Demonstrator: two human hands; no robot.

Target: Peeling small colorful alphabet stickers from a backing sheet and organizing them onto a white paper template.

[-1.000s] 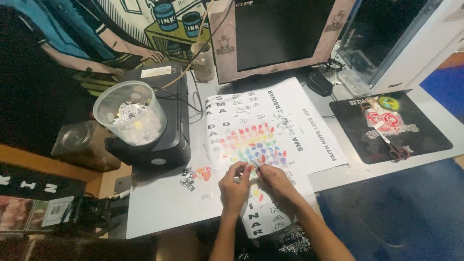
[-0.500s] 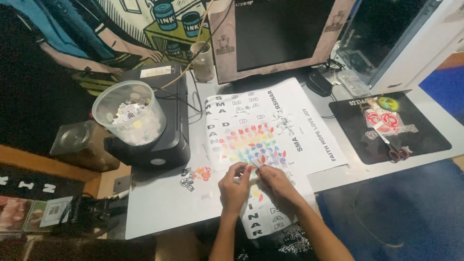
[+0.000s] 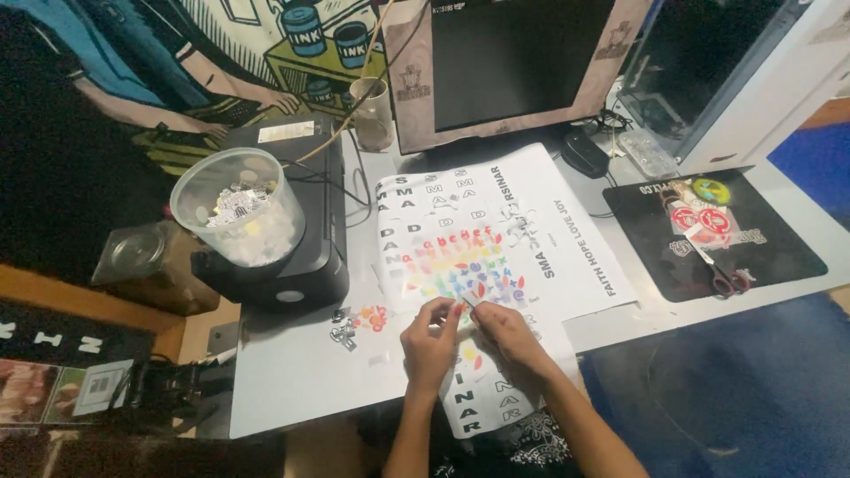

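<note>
**Room around the hands**

Both hands, left (image 3: pixel 431 341) & right (image 3: pixel 506 332), meet over the sticker sheet (image 3: pixel 482 265), fingertips touching, no gap btwn them. Sheet lies flat, so nothing blocks straight ahead until the monitor (image 3: pixel 522 62) at the back, w/ a cup (image 3: pixel 374 113) just left of it. Left of the hands: bare counter (image 3: pixel 292 381), only a few loose stickers (image 3: pixel 359 320) lying flat on it. Further left & ahead, black printer (image 3: pixel 301 221) stands tall w/ a clear tub (image 3: pixel 237 217) on top; cables trail off it. Right of the hands: open counter strip, then black mat (image 3: pixel 717 230) w/ scissors (image 3: pixel 722 274), well apart. Mouse (image 3: pixel 584 152) far ahead-right.
</note>
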